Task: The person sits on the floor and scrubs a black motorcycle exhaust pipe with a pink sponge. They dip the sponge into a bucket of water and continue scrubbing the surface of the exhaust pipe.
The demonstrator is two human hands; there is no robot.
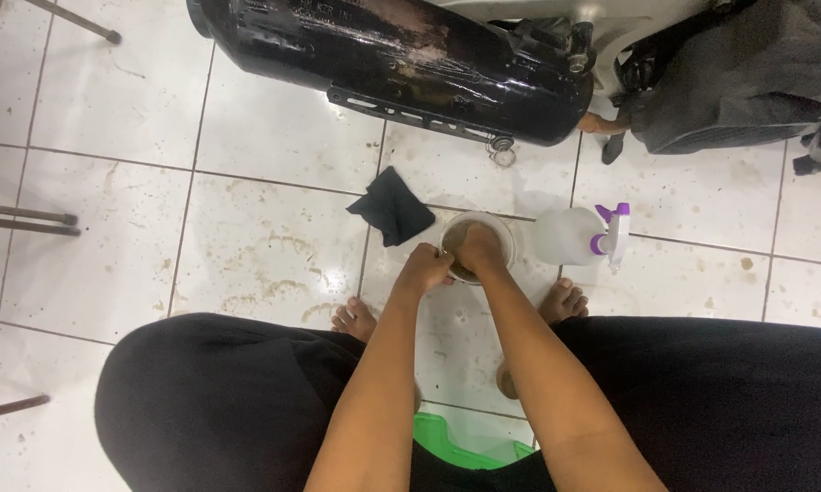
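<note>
Fingers of the right hand [479, 244] dip into a small round tub [477, 246] of murky brown water on the floor [274, 137], curled, though whether they hold anything I cannot tell. The left hand [426, 269] pinches the tub's near rim. A limp black rag [392, 206] lies just left, a translucent spray bottle [576, 235] right. Glossy black muffler [401, 64] beyond, its end cut off.

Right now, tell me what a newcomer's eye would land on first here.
First, the glossy black motorcycle exhaust muffler lying across the top of the stained white tile floor. At the centre, the right hand dips into a small bowl of murky brown water while the left hand grips its rim. A black cloth lies to its left, a clear spray bottle to its right.
</note>
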